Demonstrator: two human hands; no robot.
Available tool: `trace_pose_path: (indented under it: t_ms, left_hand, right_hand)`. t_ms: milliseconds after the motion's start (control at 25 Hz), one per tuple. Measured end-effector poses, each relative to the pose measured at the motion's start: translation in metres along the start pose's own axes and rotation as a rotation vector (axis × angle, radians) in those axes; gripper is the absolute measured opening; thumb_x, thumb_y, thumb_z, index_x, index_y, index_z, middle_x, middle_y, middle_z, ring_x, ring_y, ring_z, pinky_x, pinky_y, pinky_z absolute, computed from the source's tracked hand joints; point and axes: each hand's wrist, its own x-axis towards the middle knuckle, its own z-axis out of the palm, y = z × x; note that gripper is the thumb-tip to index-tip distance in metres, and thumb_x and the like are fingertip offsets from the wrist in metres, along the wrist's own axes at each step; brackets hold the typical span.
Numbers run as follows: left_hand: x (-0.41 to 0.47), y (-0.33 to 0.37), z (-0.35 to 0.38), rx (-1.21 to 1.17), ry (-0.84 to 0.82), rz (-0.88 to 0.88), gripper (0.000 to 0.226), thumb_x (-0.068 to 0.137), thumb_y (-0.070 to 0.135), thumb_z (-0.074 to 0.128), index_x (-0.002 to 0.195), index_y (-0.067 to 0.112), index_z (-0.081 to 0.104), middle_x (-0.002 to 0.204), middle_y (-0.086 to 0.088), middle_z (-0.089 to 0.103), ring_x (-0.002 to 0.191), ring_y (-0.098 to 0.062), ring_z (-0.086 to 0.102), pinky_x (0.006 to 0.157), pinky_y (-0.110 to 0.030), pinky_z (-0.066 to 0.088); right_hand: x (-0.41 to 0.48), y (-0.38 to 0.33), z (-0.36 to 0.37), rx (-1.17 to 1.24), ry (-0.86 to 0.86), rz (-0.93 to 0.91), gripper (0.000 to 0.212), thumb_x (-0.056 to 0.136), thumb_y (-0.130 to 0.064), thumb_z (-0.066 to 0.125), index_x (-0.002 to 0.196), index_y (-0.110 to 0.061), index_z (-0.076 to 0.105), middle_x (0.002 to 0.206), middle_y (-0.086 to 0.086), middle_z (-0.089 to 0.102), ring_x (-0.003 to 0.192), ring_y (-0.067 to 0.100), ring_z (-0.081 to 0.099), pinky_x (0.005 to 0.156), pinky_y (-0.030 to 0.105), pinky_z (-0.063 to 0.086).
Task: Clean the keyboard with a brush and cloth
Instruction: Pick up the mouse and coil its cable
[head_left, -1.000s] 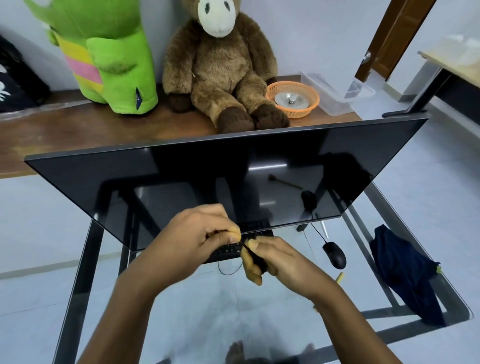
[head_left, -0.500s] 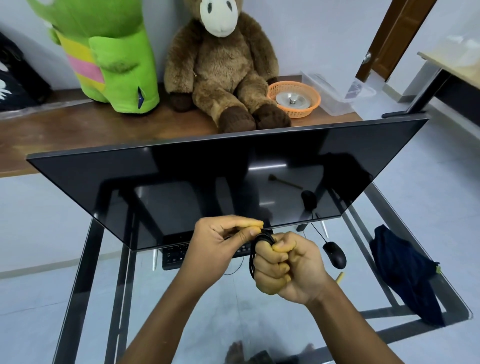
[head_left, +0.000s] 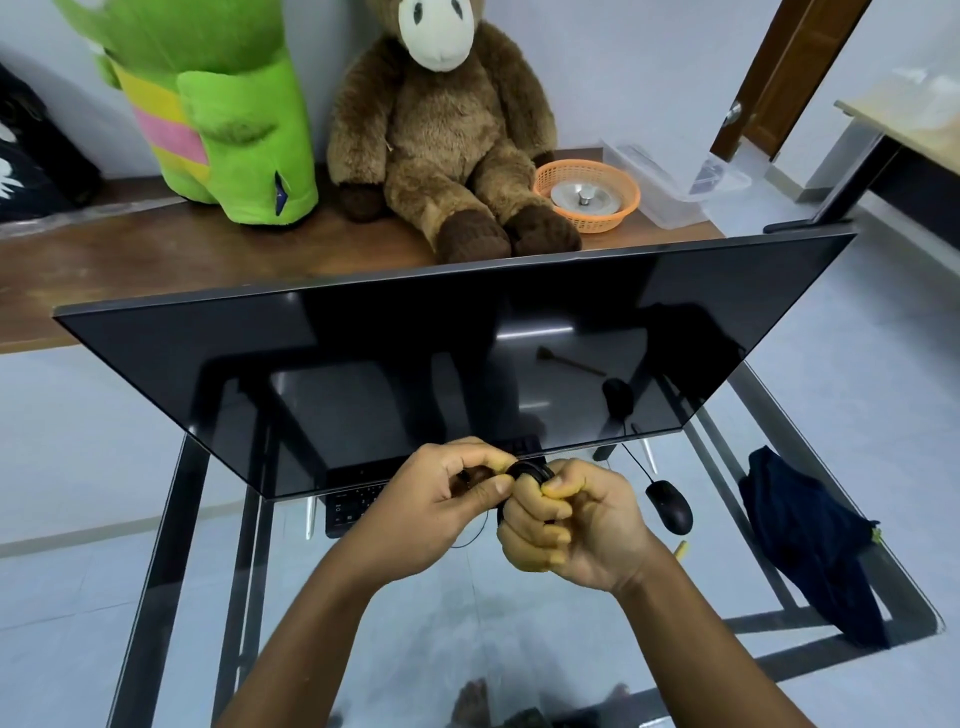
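Okay, right hand (head_left: 576, 525) grips the coiled black cable (head_left: 527, 470), fingers curled round it; left hand (head_left: 441, 504) pinches its loop, above the keyboard (head_left: 353, 501).

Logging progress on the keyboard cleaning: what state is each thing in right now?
monitor: screen dark.
keyboard: on the glass table, mostly hidden by monitor and hands.
black cable: coiled, held between both hands.
left hand: pinches the cable.
right hand: curled round the cable.
mouse: lying on the table, untouched.
dark cloth: crumpled at the table's right edge, untouched.
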Motion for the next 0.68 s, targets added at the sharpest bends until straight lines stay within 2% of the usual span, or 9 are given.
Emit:
trace_pose_path:
  t_ms: [120,320,400,480,560,600,680]
  left_hand:
    - [0.001,-0.004,0.002,0.073,-0.015,-0.023,0.013,0.099,0.022,0.059,0.101,0.025,0.072,0.098,0.001,0.066,0.091,-0.025,0.066,0.086,-0.05,0.054]
    - [0.002,-0.004,0.0,-0.021,-0.032,-0.052,0.017,0.102,0.019,0.054,0.105,0.016,0.07,0.1,-0.006,0.07,0.097,-0.023,0.068,0.094,-0.042,0.054]
    - [0.002,-0.002,-0.002,-0.093,-0.075,-0.092,0.019,0.103,0.018,0.052,0.105,0.012,0.07,0.096,-0.007,0.072,0.087,-0.016,0.066,0.085,-0.035,0.053]
    - [0.002,-0.002,0.0,-0.166,-0.08,-0.135,0.021,0.104,0.015,0.05,0.104,0.007,0.069,0.083,0.001,0.069,0.069,-0.004,0.055,0.068,-0.024,0.041]
    - [0.003,-0.006,0.005,-0.263,-0.059,-0.18,0.021,0.103,0.013,0.051,0.104,0.003,0.07,0.075,0.01,0.063,0.063,-0.001,0.046,0.062,-0.021,0.034]
    - [0.003,-0.009,0.006,-0.302,-0.05,-0.201,0.02,0.102,0.014,0.053,0.104,0.004,0.071,0.076,0.009,0.061,0.064,-0.002,0.044,0.061,-0.02,0.034]
    - [0.004,-0.013,0.011,-0.344,-0.038,-0.239,0.02,0.101,0.016,0.054,0.1,0.01,0.073,0.08,0.002,0.06,0.067,-0.007,0.041,0.06,-0.021,0.034]
  right_hand:
    - [-0.002,-0.004,-0.007,-0.206,0.063,-0.031,0.019,0.078,-0.016,0.044,0.06,-0.012,0.046,0.054,0.007,0.048,0.053,0.022,0.049,0.059,0.032,0.041]
    - [-0.012,-0.003,-0.02,-0.465,0.287,-0.235,0.021,0.077,-0.012,0.053,0.065,0.003,0.06,0.063,0.017,0.059,0.066,0.034,0.061,0.07,0.043,0.048]
    - [-0.015,-0.001,-0.024,-0.528,0.31,-0.269,0.023,0.08,-0.014,0.055,0.071,0.005,0.063,0.071,0.02,0.061,0.075,0.035,0.061,0.076,0.047,0.045]
    - [-0.018,0.0,-0.031,-0.642,0.343,-0.272,0.026,0.088,-0.016,0.057,0.085,0.007,0.067,0.088,0.028,0.064,0.09,0.042,0.061,0.087,0.052,0.045]
    - [-0.024,-0.001,-0.04,-0.807,0.397,-0.251,0.024,0.098,-0.016,0.057,0.108,0.001,0.07,0.107,0.03,0.061,0.107,0.047,0.057,0.099,0.058,0.042]
    - [-0.027,-0.003,-0.043,-0.878,0.421,-0.238,0.023,0.1,-0.016,0.056,0.115,-0.005,0.07,0.111,0.026,0.061,0.11,0.044,0.057,0.101,0.057,0.042]
    - [-0.032,-0.005,-0.046,-0.937,0.476,-0.226,0.022,0.099,-0.015,0.059,0.117,-0.014,0.071,0.111,0.015,0.068,0.11,0.034,0.063,0.101,0.053,0.048]
